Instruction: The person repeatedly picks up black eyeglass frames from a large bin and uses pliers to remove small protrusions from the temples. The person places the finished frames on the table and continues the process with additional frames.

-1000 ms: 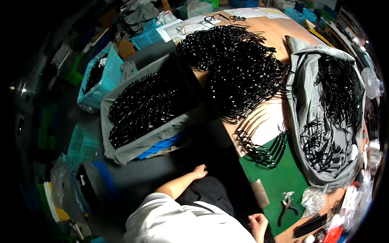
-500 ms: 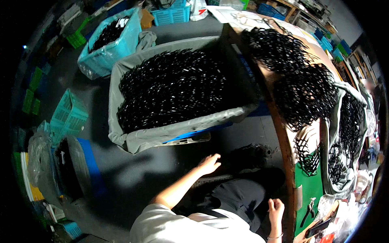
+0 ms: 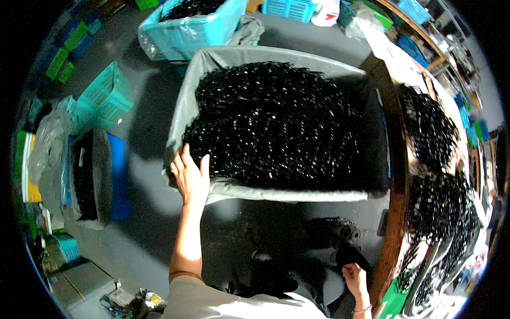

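Observation:
My left hand (image 3: 192,178) reaches over the near left corner of a large bin. Its fingers are stretched out and spread, with the fingertips at the edge of the glossy black curved pieces (image 3: 276,125) heaped inside. Whether it presses on the pieces or only on the lining, I cannot tell. A grey cloth liner (image 3: 297,194) covers the bin's rim. My right hand (image 3: 355,277) hangs low beside the wooden table edge, fingers curled in, and nothing shows in it.
The wooden table edge (image 3: 394,223) runs along the right, with piles of black pieces (image 3: 443,204) on top. A turquoise crate (image 3: 199,32) wrapped in plastic stands behind the bin. To the left are a teal basket (image 3: 106,98) and a blue-sided container (image 3: 119,175) of dark pieces.
My left hand has moved left and forward from below the bin to its near left corner, its fingers spreading. The view has shifted; my right hand stays low and curled.

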